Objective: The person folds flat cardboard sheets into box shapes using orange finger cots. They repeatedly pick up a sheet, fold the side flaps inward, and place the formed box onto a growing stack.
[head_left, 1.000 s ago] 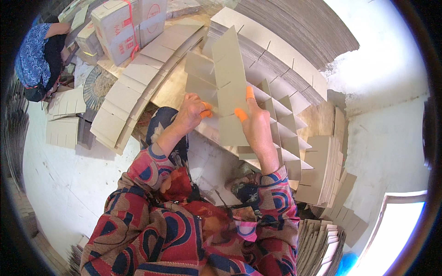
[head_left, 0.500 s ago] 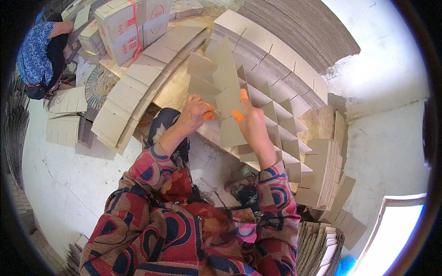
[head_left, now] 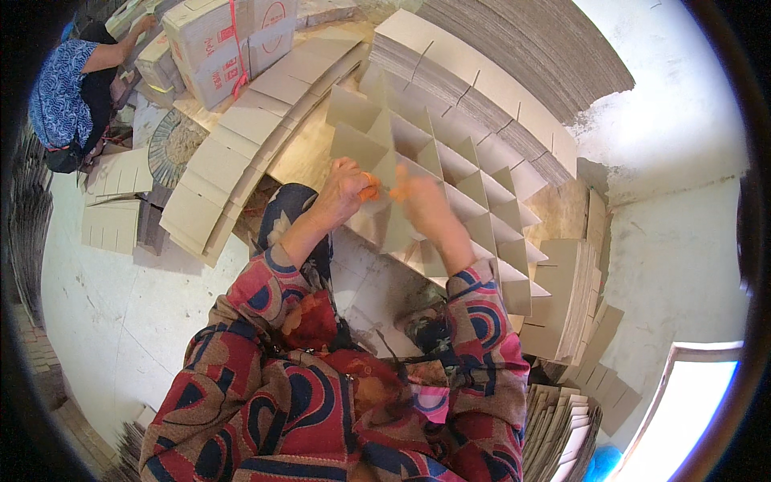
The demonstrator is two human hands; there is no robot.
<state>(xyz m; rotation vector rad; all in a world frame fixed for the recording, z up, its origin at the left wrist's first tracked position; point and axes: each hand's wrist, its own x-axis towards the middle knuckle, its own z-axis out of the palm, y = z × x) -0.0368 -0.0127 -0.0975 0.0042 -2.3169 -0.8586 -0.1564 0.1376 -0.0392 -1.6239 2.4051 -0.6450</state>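
A grid of interlocked grey cardboard divider strips [head_left: 486, 193] stands on the wooden work surface in front of me. My left hand [head_left: 344, 193] is closed at the grid's near left side, its orange-covered fingertips pinching the edge of a cardboard strip. Across from it, my right hand [head_left: 430, 210] is over the near part of the grid, against an upright divider strip [head_left: 397, 231]. Motion smears its fingers, which also wear orange covers, so their grip cannot be made out.
Slotted cardboard strips lie in a long stack [head_left: 253, 120] on the left and a taller stack [head_left: 482, 80] behind the grid. More cardboard [head_left: 554, 297] stands at the right. A strapped carton [head_left: 217, 56] and a co-worker in blue [head_left: 60, 92] are at the far left.
The divider strip that stood tall under my right hand has dropped down into the grid. My right hand has shifted slightly left, closer to my left hand, which has barely moved.
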